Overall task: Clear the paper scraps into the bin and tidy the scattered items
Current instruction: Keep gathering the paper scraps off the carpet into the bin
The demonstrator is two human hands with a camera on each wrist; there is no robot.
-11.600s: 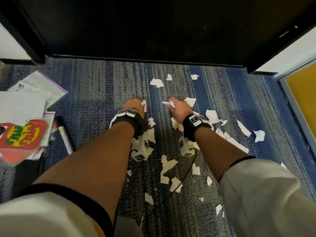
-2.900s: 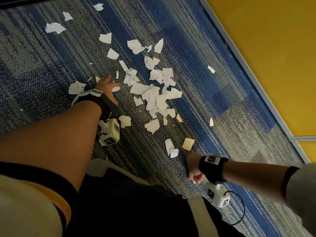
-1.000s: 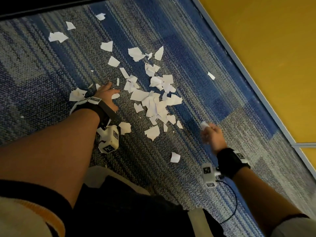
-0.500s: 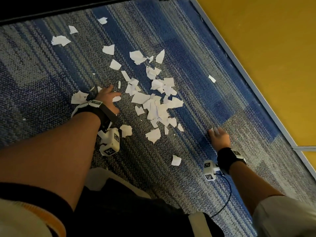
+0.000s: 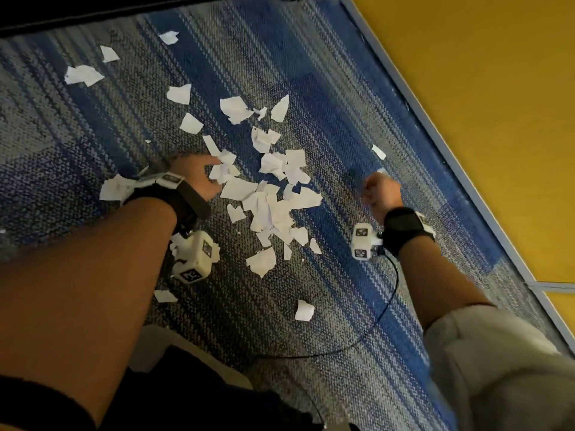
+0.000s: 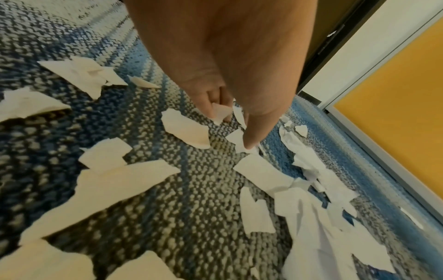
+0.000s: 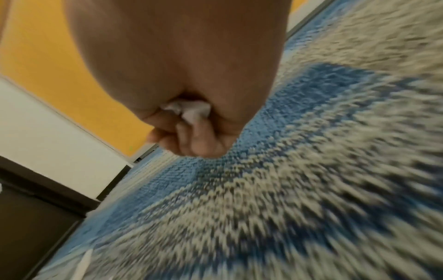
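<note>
Paper scraps (image 5: 267, 209) litter the carpet (image 5: 93, 126) between both hands, each grip clamped on scraps.

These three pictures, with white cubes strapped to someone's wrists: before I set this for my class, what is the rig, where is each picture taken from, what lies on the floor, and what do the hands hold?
No machine here: a person works with bare hands, wearing three cameras. The wide picture comes from a head camera looking down. The close ones come from a wrist camera on each arm, looking along the hand. Torn paper scraps lie scattered on a blue and grey carpet beside a yellow wall. The left hand pinches a small scrap at the pile's edge. The right hand is a fist around crumpled paper. No bin is in view.
</note>
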